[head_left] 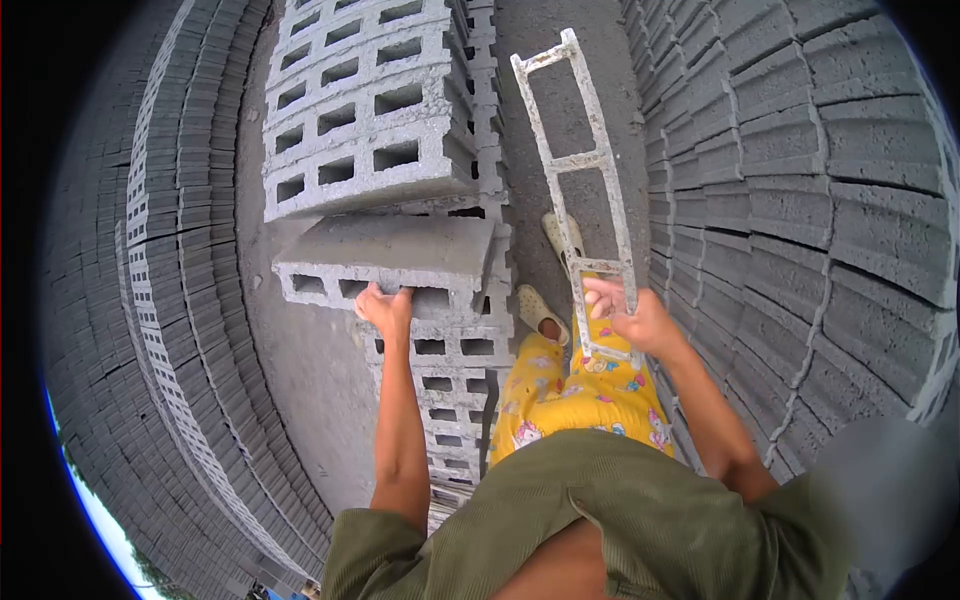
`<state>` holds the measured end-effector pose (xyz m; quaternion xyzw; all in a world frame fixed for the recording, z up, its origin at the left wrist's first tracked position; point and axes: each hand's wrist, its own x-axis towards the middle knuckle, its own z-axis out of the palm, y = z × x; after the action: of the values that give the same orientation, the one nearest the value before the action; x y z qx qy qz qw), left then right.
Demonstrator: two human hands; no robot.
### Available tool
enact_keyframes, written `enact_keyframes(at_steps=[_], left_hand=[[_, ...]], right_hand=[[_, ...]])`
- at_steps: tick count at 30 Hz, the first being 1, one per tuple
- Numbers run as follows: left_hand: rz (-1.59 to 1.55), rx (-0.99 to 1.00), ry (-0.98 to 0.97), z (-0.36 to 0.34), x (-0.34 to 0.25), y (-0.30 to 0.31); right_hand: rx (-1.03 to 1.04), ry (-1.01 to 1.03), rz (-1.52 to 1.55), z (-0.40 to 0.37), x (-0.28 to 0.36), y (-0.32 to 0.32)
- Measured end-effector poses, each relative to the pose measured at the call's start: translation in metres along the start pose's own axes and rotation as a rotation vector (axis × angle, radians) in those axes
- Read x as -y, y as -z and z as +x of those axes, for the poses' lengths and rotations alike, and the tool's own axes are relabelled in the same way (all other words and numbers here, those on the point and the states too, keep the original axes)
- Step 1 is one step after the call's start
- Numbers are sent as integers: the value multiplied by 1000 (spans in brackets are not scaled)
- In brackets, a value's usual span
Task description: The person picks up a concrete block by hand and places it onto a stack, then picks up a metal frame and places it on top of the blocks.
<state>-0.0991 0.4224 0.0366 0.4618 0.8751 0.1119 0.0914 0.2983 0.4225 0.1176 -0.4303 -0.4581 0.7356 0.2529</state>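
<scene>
My left hand (384,308) is closed on the near edge of a grey hollow concrete block (390,248), its fingers at one of the block's holes. This block lies tilted on top of a row of stacked blocks, its broad smooth side facing up. In my right hand (640,318) is a narrow ladder-shaped frame (582,161), whitish and crusted with cement. The frame stands out away from me, over my legs and the ground, and my fingers pass through its near end.
Beyond the tilted block, more hollow blocks (345,110) lean in a row. Tall block walls rise at left (160,200) and right (790,150). Bare grey ground (300,370) runs along the left. My shoes (540,310) stand close beside the middle row.
</scene>
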Motion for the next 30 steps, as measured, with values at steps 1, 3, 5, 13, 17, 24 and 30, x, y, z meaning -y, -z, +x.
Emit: enact_keyframes(at_steps=[1, 3, 5, 13, 17, 24, 30], left_hand=[[-24, 29, 0, -2, -1, 3], [-54, -19, -31, -7, 1, 1], [-85, -118, -92, -14, 11, -4], [-271, -87, 85, -55, 59, -18], [-258, -94, 72, -65, 67, -19], [-700, -22, 170, -83, 80, -29], [-676, -1, 222, -92, 92, -35]], right_hand=[[-69, -42, 165, -8, -11, -12], [-229, -119, -402, -17, -15, -9], [-497, -36, -663, -30, -16, -17], [-343, -109, -850, -45, -19, -11], [-410, 132, -879, -27, -57, -15], [-338, 211, -935, 3, -62, -2], [-352, 278, -892, 3, -32, -8]])
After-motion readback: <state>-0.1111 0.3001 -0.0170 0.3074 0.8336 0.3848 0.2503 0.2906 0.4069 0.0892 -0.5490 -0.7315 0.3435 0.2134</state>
